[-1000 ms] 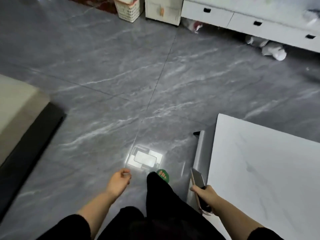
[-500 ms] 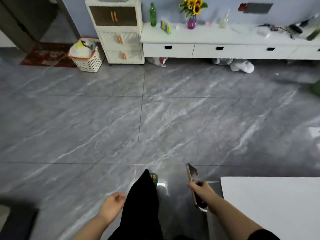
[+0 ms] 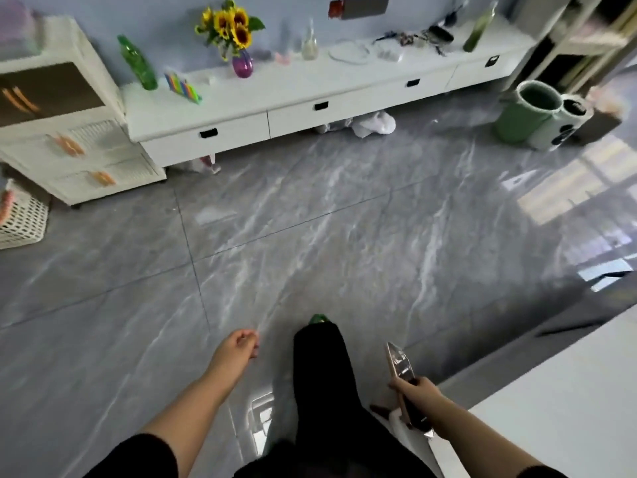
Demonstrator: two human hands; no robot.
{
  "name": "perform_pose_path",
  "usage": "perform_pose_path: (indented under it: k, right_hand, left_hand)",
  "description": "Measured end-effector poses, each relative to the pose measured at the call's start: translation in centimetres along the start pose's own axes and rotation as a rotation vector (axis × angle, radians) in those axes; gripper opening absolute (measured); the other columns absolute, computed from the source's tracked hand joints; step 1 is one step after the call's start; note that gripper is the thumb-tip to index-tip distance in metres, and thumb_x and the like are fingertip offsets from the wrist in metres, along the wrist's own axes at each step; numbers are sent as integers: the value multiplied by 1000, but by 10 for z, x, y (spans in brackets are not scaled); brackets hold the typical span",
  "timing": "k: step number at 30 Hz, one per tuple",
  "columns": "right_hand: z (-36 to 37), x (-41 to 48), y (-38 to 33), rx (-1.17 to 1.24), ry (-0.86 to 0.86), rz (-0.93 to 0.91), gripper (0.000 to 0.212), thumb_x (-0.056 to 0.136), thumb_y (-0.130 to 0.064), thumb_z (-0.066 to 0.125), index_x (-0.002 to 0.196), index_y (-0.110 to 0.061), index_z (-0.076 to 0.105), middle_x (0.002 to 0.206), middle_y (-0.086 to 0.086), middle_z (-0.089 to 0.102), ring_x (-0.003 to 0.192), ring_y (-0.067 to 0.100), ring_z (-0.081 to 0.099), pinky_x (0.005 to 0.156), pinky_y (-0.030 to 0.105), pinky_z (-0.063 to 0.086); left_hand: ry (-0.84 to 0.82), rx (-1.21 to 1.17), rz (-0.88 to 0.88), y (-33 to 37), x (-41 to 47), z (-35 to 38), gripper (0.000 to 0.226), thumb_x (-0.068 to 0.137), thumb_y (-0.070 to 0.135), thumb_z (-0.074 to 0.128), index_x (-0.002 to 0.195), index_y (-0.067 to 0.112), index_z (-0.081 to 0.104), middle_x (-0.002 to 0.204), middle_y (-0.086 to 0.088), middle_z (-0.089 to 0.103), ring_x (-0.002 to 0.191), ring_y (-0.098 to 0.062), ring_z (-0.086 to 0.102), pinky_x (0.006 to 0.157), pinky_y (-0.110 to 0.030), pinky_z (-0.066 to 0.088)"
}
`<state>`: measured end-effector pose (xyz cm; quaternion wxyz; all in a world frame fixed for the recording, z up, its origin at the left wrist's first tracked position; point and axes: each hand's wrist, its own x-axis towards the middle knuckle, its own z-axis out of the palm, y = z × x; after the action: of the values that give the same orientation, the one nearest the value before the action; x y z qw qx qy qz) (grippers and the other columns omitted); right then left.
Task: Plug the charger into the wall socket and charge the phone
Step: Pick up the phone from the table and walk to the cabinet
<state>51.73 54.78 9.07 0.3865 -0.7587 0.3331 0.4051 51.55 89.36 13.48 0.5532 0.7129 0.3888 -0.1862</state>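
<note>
My right hand [image 3: 415,391] grips a phone [image 3: 400,363] with a dark screen and gold edge, held upright on its long side at the lower right, beside the white table [image 3: 558,401]. My left hand [image 3: 241,345] hangs at the lower middle with its fingers loosely curled and nothing in it. A black trouser leg and a green slipper [image 3: 319,319] stand between the two hands. No charger or wall socket shows clearly; a tangle of dark cables [image 3: 410,37] lies on the far white cabinet [image 3: 310,88].
Grey marble floor [image 3: 310,219] stretches ahead. At the far wall a long low white drawer cabinet carries a sunflower vase [image 3: 241,62] and a green bottle [image 3: 138,63]. A white drawer unit [image 3: 69,132] and basket [image 3: 20,222] are left; green bins [image 3: 527,112] stand right.
The view has tilted up and swung right, bringing the wall cabinet and bins closer. The phone stays in my right hand; my left hand remains curled and empty.
</note>
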Motion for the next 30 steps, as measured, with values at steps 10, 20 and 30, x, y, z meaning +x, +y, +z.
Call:
perform_pose_path:
  k: [10, 20, 30]
  right_hand:
    - [-62, 98, -218, -8, -36, 1, 35, 77, -37, 75, 72, -6, 59, 60, 4, 54, 52, 16, 51, 48, 24, 37]
    - [-143, 183, -453, 159, -42, -106, 36, 76, -39, 72, 82, -8, 54, 67, 6, 48, 57, 22, 48, 52, 27, 37]
    - [-270, 269, -541, 188, 95, 53, 29, 76, -36, 73, 78, -13, 56, 68, 2, 59, 59, 14, 57, 48, 25, 39]
  left_hand:
    - [-45, 178, -129, 154, 143, 17, 18, 94, 27, 45, 82, 22, 58, 91, -7, 67, 89, -27, 66, 69, -31, 45]
    - [-127, 271, -131, 324, 302, 56, 17, 97, 26, 45, 107, 17, 56, 104, -6, 65, 95, -23, 64, 69, -30, 45]
    - [-228, 340, -3, 547, 423, 148, 26, 94, 24, 50, 113, 9, 59, 108, -11, 66, 86, -21, 61, 67, -27, 42]
